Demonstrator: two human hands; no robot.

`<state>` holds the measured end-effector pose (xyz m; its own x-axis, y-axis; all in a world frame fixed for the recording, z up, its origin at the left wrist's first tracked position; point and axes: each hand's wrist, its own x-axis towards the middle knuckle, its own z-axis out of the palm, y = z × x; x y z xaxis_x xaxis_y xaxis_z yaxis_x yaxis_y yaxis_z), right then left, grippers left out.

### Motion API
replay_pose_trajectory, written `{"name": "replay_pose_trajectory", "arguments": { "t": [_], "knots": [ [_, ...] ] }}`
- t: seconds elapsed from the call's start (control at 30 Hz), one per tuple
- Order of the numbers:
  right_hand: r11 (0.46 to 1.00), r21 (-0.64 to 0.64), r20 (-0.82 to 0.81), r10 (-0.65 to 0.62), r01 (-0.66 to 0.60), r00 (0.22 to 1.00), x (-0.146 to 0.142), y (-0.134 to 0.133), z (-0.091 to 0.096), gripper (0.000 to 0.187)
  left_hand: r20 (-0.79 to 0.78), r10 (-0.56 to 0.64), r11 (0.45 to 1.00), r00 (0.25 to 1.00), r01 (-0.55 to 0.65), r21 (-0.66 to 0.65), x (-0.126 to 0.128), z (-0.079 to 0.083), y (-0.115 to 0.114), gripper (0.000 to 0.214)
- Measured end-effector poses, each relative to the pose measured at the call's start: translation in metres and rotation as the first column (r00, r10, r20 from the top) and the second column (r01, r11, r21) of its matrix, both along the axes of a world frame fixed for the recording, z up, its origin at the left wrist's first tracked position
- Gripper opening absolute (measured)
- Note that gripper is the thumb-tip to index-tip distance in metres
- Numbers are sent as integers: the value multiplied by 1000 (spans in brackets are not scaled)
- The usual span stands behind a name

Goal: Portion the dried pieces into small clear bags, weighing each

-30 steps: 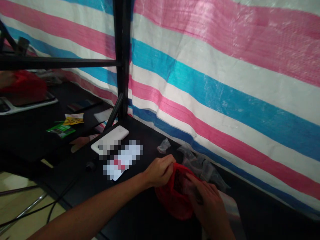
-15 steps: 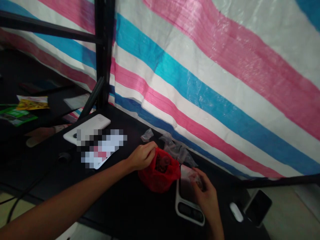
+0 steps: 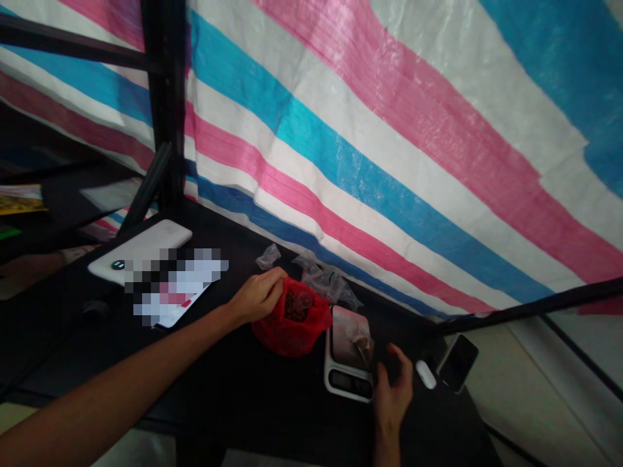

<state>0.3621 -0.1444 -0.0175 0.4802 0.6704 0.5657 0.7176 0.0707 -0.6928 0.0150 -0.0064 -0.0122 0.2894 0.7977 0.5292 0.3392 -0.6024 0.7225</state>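
Your left hand (image 3: 256, 297) is closed on the rim of one red bag (image 3: 287, 334), so the bag sits directly under and to the right of that grip, resting on the black surface (image 3: 243, 383). Its mouth opens upward, showing brown lumps inside, and its longer side runs roughly along the wall. Your right hand (image 3: 392, 389) is open and empty, fingers spread, just beside one white kitchen scale (image 3: 348, 383), which stands between the hands. One small clear bag (image 3: 359, 340) lies on the scale. Behind the red bag are two crumpled clear plastic pieces (image 3: 324, 279). Right of your right hand are a white oval object (image 3: 426, 374) and a phone (image 3: 457, 362). Left of your left hand are a white flat device (image 3: 139, 250) and a pixelated item (image 3: 178, 285).
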Motion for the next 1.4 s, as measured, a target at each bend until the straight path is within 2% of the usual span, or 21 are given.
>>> {"name": "replay_pose_trajectory", "arguments": {
  "t": [0.1,0.2,0.3,0.47,0.63,0.83,1.07,1.17,1.3,1.4],
  "knots": [
    [995,38,-70,-89,92,994,6,0,-14,34,-26,1,1000,1000,-1,10,-1,2,-3,21],
    [990,62,-82,-125,130,989,10,1,-17,32,-55,14,1000,998,-14,-4,-1,3,-10,22],
    [989,66,-78,-124,129,989,9,3,-16,31,-87,8,999,996,-10,-32,1,5,-16,24],
    [993,44,-55,-105,107,993,7,2,-15,30,-169,-72,997,983,64,-50,3,6,-19,22],
    [996,7,-28,-88,88,996,8,0,-12,32,-236,-90,992,968,109,70,7,-1,-21,24],
    [999,-35,16,-8,9,1000,4,-2,-5,36,-327,15,964,945,73,255,10,-8,-25,31],
    [985,-107,117,145,-133,983,-6,5,2,39,-282,30,961,959,49,272,9,-10,-26,33],
    [967,-175,205,217,-183,954,-13,15,8,43,-216,100,958,971,-35,286,5,-10,-26,34],
    [952,-230,276,264,-203,924,-27,33,24,28,-123,216,930,969,-166,329,-2,-10,-29,35],
    [950,-197,266,291,-243,919,-55,44,37,24,-132,140,931,981,-85,354,-1,-7,-36,34]
  ]
}}
